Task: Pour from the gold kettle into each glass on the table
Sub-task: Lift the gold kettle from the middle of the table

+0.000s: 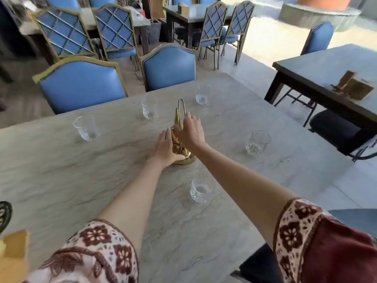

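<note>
The gold kettle [177,127] stands upright in the middle of the marble table [61,160], mostly hidden by my hands. My left hand [165,149] lies flat against its left side, fingers straight, thumb at the base. My right hand [190,132] curls around its upper part near the handle. Several clear cut glasses ring the kettle: far left [86,128], back middle [149,110], back right [202,96], right [257,142] and near [201,189]. I cannot tell whether any holds liquid.
Two blue chairs [81,86] stand at the table's far edge, with more chairs and tables behind. A dark table [318,66] with a wooden holder stands to the right. A yellow object [14,254] sits at the near left corner.
</note>
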